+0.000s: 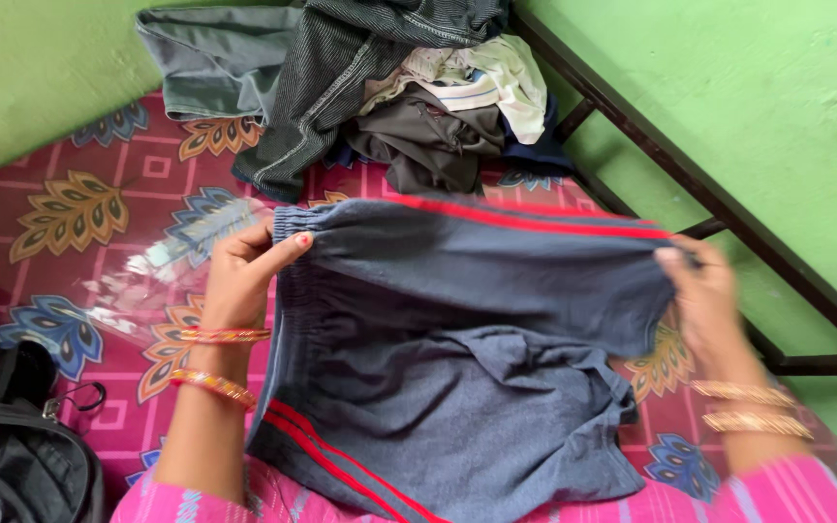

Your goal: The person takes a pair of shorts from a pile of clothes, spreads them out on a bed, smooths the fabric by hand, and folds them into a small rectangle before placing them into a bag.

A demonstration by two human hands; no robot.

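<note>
Grey knit shorts [457, 358] with red side stripes hang spread above a pink flowered bedsheet [79, 194], stretched flat between two hands, likely so the cloth pulls smooth. At the elastic waistband the left hand [239, 276] pinches the corner, thumb on top and fingers curled behind. Across from it, the right hand [704, 295], blurred, grips the leg hem with closed fingers. Farther off, a heap of clothes [389, 87] rests against the green wall [728, 97].
</note>
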